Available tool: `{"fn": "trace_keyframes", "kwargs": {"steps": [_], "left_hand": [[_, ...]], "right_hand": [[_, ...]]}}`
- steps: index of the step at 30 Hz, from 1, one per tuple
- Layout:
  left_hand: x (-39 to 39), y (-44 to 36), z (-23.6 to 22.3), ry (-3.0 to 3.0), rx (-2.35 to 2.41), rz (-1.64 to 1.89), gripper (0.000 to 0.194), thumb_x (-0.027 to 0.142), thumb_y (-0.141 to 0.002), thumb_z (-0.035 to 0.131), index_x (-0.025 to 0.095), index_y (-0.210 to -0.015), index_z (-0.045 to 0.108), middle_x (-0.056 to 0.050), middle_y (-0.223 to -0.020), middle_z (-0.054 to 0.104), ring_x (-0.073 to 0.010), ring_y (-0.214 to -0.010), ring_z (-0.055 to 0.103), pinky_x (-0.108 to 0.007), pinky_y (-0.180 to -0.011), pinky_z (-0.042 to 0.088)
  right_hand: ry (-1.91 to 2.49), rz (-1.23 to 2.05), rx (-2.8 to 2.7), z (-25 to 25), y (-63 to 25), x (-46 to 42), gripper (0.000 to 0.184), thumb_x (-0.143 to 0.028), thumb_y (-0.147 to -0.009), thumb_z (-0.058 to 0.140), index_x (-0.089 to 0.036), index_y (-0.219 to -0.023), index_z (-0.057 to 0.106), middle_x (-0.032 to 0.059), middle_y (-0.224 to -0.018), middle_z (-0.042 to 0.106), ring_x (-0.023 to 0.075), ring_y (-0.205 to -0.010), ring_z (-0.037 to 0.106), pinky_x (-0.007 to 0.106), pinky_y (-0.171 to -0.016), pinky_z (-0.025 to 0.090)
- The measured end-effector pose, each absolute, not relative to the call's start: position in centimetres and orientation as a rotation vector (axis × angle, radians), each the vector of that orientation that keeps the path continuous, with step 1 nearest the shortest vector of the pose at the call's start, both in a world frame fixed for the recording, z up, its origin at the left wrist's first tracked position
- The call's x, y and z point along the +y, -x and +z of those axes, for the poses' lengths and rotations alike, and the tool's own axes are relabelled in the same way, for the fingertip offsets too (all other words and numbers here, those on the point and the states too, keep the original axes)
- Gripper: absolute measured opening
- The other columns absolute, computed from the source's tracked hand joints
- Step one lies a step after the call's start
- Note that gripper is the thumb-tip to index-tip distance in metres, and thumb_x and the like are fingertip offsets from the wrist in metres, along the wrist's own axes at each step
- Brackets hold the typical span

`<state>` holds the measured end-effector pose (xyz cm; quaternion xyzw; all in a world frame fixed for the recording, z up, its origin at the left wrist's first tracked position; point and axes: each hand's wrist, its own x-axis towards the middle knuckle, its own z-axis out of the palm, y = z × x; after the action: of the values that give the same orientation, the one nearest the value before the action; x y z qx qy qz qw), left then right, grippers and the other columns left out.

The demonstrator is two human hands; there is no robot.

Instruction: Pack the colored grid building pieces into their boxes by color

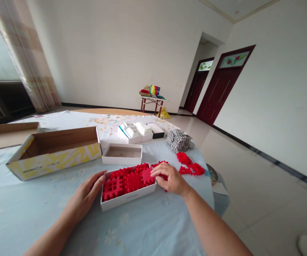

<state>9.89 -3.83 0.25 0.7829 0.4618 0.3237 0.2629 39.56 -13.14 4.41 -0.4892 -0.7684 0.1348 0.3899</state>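
Observation:
My left hand (85, 193) lies flat-fingered against the left end of a shallow white box (128, 201), holding nothing. That box is packed with red plastic lattice pieces (127, 182). My right hand (169, 179) is curled over one red lattice piece (147, 176) at the box's right side, gripping it. More red lattice pieces (190, 166) lie loose on the cloth to the right of my right hand. Just beyond them sits a heap of small grey beads (179, 141). Part of the loose red pile is hidden under my right hand.
A pale blue floral cloth (31, 199) covers the table. Beyond the red pieces stand a white box (122, 154), a yellow-patterned cardboard box (53, 156), further white boxes (134, 132) and a black box (156, 130). The tiled floor lies past the table's right edge.

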Motion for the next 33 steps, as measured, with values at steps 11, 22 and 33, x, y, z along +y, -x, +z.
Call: {"fn": "trace_keyframes", "kwargs": {"steps": [11,22,33], "left_hand": [[-3.8,-10.1,0.3,-2.102,1.267,0.855,0.048,0.053,-0.083,0.036,0.021,-0.111,0.057,-0.003,-0.113,0.064,-0.021,-0.103,0.059,-0.027,-0.09,0.045],[-5.2,-10.8,1.7,-2.351,1.247,0.945,0.045,0.046,-0.085,0.04,0.024,-0.123,0.046,-0.008,-0.125,0.05,-0.024,-0.108,0.052,-0.035,-0.086,0.046],[-6.5,-15.1,3.4,-2.681,1.048,0.751,0.042,0.051,-0.076,0.053,0.03,-0.111,0.057,-0.007,-0.117,0.055,-0.0281,-0.106,0.049,-0.045,-0.087,0.041]], "right_hand": [[1.266,0.517,-1.761,2.9,-39.8,-12.6,0.025,-0.02,-0.074,0.059,-0.022,-0.099,0.063,0.0052,-0.11,0.058,0.0132,-0.086,0.059,0.028,-0.079,0.049],[1.297,0.564,-1.871,3.5,-40.1,-12.1,0.045,-0.034,-0.068,0.069,-0.026,-0.111,0.059,0.005,-0.116,0.057,0.0197,-0.11,0.05,0.037,-0.099,0.036],[1.25,0.629,-1.776,2.7,-40.0,-12.1,0.045,-0.038,-0.068,0.069,-0.026,-0.11,0.06,0.0052,-0.116,0.056,0.0195,-0.112,0.049,0.038,-0.1,0.035]]}}
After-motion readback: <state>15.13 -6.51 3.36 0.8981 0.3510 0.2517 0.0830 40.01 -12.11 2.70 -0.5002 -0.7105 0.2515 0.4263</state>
